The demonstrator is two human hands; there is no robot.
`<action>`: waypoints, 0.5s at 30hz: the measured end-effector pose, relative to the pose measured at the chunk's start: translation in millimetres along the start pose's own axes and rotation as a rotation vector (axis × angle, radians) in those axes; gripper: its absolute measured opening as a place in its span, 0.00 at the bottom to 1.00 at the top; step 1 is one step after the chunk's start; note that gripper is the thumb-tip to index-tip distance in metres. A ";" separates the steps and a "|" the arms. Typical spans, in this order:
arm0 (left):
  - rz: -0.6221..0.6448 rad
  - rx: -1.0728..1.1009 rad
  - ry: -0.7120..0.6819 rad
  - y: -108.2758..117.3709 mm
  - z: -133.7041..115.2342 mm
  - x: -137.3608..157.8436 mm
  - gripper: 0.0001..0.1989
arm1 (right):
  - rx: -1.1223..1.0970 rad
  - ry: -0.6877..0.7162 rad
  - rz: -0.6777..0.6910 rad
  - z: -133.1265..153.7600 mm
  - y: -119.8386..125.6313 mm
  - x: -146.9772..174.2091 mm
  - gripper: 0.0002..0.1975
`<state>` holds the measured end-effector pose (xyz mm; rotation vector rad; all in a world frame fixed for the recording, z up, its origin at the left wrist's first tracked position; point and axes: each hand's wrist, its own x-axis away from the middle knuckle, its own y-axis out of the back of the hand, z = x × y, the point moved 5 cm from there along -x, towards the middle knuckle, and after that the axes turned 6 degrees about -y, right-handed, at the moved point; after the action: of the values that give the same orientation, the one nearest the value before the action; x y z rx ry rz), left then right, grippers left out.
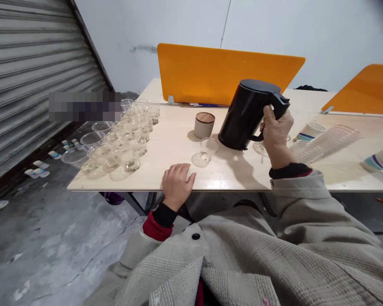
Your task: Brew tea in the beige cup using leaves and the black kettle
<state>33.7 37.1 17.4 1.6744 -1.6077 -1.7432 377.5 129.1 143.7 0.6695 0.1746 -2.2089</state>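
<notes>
Black kettle (241, 117), tilted; right hand (277, 129) grasps its handle (279, 103). Left hand (178, 183), released, rests on table (172, 142) near one clear cup (209, 145).

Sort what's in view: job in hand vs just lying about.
Job, likely: black kettle, in right hand; lone clear cup, near left hand; grouped clear cups; nested clear cups.

Lying about, seemingly: wood-topped canister (role unclear); orange dividers; paper cups on floor.

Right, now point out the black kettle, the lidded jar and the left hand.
Black kettle (243, 115), head view: middle of its dark body.
Lidded jar (204, 128), head view: front of its grey wall.
Left hand (178, 182), head view: back of the hand.
</notes>
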 end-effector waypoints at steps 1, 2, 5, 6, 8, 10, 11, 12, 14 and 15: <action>0.000 0.000 0.003 -0.4 0.2 -0.1 0.15 | -0.021 -0.017 -0.048 4.5 6.6 9.3 0.18; -0.003 0.001 0.005 -0.9 0.6 -0.1 0.15 | -0.045 -0.033 -0.087 9.0 12.9 18.7 0.18; -0.013 0.009 0.008 -1.8 2.3 0.6 0.15 | -0.118 -0.045 -0.109 22.7 28.4 44.6 0.18; -0.018 0.017 0.007 -1.7 2.9 1.0 0.15 | -0.135 -0.041 -0.120 26.8 34.2 51.9 0.18; -0.036 0.046 0.003 -0.4 3.7 1.7 0.15 | -0.146 -0.034 -0.149 33.5 46.4 64.3 0.17; -0.069 0.091 -0.001 2.2 2.1 2.2 0.15 | -0.146 -0.033 -0.171 38.9 58.2 74.0 0.17; -0.088 0.127 -0.005 3.6 -0.5 2.2 0.15 | -0.151 -0.032 -0.169 41.8 63.4 78.1 0.18; -0.104 0.175 -0.014 4.7 -4.6 2.0 0.15 | -0.160 -0.029 -0.164 44.8 68.4 81.9 0.18; -0.115 0.309 -0.051 5.2 -18.1 0.5 0.15 | -0.181 -0.025 -0.150 52.2 78.1 88.8 0.17; -0.102 0.391 -0.078 4.2 -27.2 -0.8 0.16 | -0.183 -0.024 -0.141 56.7 82.9 92.1 0.16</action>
<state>54.0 22.1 28.3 1.9053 -2.0384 -1.6352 366.2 -6.4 151.7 0.5438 0.4185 -2.2997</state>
